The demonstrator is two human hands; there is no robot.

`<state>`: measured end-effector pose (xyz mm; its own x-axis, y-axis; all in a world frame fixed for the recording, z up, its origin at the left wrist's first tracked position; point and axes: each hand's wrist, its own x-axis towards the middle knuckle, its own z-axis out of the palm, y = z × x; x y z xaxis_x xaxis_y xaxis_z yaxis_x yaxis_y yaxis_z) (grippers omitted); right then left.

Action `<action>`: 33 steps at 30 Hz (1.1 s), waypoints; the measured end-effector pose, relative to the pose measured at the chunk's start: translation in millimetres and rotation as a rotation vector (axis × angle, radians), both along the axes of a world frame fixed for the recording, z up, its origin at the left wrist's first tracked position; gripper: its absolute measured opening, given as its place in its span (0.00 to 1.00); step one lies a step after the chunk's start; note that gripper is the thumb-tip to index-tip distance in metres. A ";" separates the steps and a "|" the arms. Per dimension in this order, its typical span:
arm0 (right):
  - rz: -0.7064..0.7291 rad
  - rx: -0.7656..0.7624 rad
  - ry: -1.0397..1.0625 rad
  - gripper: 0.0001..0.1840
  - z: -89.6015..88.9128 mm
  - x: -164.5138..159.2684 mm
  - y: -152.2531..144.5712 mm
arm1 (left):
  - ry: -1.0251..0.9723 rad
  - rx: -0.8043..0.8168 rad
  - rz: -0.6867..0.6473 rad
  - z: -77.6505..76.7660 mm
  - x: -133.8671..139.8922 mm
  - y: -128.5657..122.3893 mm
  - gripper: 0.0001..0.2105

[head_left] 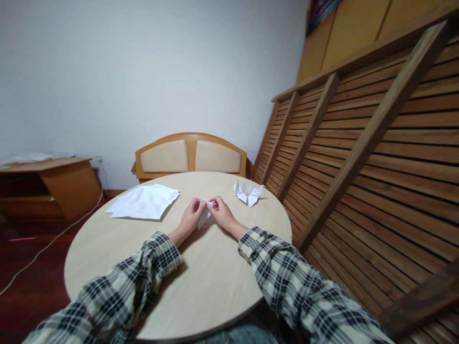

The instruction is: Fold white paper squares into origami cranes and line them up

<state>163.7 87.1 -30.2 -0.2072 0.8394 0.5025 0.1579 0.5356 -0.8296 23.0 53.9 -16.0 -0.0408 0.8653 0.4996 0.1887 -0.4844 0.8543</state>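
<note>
"As the bare left hand [191,216] and the bare right hand [223,215] meet over the round, pale wood-grain worktop [215,282], what do they hold?"

"A small, pointed piece of folded white paper [204,220], out in front of the body, around the middle of the worktop. The left fingers are clamped on its left side, the right fingers pinch its upper right edge, and the two sets come close together at the top. Its lower point hangs down beside the left hand; whether the tip touches the worktop, I can't tell."

"Which step would you call that?"

"Shaping or pressing a fold, I'd judge, with both sets of fingers busy at the upper edge. The next move seems to call for one hand steadying the layers while the other presses the crease; a slack pinch could let them slip."

"And the counts?"

"One piece in the hands. Off to the right stand two: a winged folded-paper figure in white [240,193] and a second white winged figure [255,195] just beside it. To the left lies a loose pile of flat white paper sheets [145,201], at least two by the corners showing; the full number is hidden."
</note>
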 end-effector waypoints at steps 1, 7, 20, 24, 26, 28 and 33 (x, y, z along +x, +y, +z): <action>-0.005 -0.007 0.001 0.13 -0.7 -0.2 0.9 | 0.007 0.005 -0.003 -0.3 -0.2 0.1 0.17; -0.039 0.082 -0.096 0.12 -0.6 1.3 2.9 | 0.051 0.008 -0.009 -0.4 -1.3 -0.8 0.16; -0.100 0.083 -0.072 0.10 -1.6 2.1 4.9 | 0.131 0.032 0.064 1.8 -1.1 -5.7 0.12; -0.119 0.077 -0.068 0.09 -1.7 3.3 5.8 | 0.116 0.037 0.067 2.4 -0.8 -6.4 0.12; -0.136 0.071 -0.065 0.08 -0.2 3.7 5.1 | 0.106 0.032 0.074 1.7 -0.8 -6.0 0.12; -0.144 0.054 -0.060 0.08 1.9 3.7 3.3 | 0.109 0.026 0.089 0.8 -0.8 -5.2 0.13; -0.032 -0.056 0.002 0.11 4.9 1.7 -1.7 | 0.097 0.043 0.097 -0.5 -0.3 -3.4 0.11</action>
<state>165.4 85.4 -25.3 -0.1790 0.8721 0.4554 0.1721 0.4835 -0.8583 22.7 50.5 -16.6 -0.0729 0.8375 0.5416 0.3170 -0.4954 0.8087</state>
